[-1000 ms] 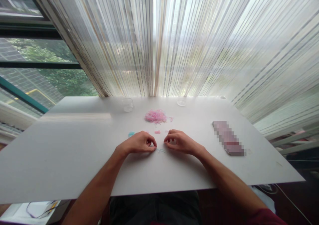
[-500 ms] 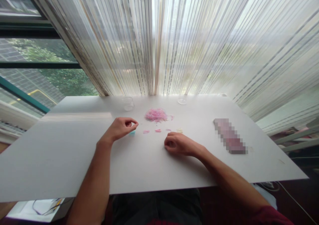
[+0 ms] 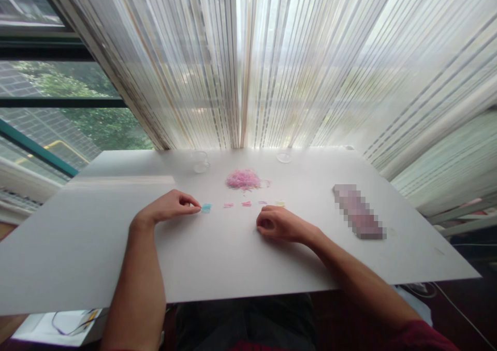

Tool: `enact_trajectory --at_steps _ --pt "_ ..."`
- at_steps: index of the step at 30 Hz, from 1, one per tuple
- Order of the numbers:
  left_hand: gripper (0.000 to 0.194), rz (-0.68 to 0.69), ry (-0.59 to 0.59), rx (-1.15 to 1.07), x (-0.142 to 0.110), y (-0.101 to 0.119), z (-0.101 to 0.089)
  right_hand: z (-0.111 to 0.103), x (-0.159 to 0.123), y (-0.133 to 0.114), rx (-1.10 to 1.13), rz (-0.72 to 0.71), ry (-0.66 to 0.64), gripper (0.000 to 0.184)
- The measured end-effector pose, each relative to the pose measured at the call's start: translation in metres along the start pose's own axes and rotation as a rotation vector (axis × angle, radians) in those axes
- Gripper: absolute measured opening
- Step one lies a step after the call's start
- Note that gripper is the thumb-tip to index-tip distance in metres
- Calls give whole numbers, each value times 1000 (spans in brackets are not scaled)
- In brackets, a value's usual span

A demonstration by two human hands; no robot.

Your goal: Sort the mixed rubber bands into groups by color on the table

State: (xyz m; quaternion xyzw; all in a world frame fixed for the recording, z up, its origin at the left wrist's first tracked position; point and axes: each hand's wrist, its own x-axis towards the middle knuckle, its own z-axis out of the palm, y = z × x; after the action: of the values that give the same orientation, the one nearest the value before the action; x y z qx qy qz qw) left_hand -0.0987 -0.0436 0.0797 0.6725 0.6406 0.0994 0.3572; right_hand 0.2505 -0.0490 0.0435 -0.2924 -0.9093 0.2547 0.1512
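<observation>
My left hand [image 3: 173, 206] pinches thumb and forefinger together at the left edge of a small turquoise bunch [image 3: 206, 207]; whatever is between the fingertips is too small to name. On the tabletop my right hand [image 3: 281, 224] rests curled closed, its inner fingers hidden, with a faint speck by its fingertips. A row runs rightward from the turquoise bunch: a pale pink bunch [image 3: 228, 205], a brighter pink one [image 3: 247, 203], a faint purple one [image 3: 263, 202] and a pale yellow one [image 3: 280, 203]. Behind them lies a loose heap of thin pink strands [image 3: 244, 179].
A clear cup [image 3: 200, 162] and a clear shallow dish or lid [image 3: 284, 157] stand near the back edge of the white table [image 3: 97, 247]. At right lies a pixelated flat object [image 3: 359, 211]. Striped curtains [image 3: 240, 71] hang behind the table.
My left hand has moved left and slightly down, from over the turquoise bunch to its left edge, so the bunch shows more fully. My right hand stays nearly still.
</observation>
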Motion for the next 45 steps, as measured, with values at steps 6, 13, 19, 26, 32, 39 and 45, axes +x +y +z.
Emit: enact_trajectory --at_steps 6,13,19,26,32,39,45 --pt "39 -22 -79 0 -1 0 0 1 0 2 1 -1 -2 11" --pt "37 -55 -76 29 0 3 2 0 0 0 0 12 -7 11" --pt "39 -58 -63 38 0 5 3 -1 0 -1 15 6 -11 11" --pt "44 -77 -109 72 3 -1 4 -4 0 -2 48 6 -50 8" --pt "42 -87 -136 75 5 -2 6 -5 -1 -2 20 35 -37 7" --pt "38 -80 -144 64 6 0 8 -5 -2 0 18 36 -30 7" --pt "37 -75 -128 60 7 0 9 -4 -2 0 22 38 -33 8"
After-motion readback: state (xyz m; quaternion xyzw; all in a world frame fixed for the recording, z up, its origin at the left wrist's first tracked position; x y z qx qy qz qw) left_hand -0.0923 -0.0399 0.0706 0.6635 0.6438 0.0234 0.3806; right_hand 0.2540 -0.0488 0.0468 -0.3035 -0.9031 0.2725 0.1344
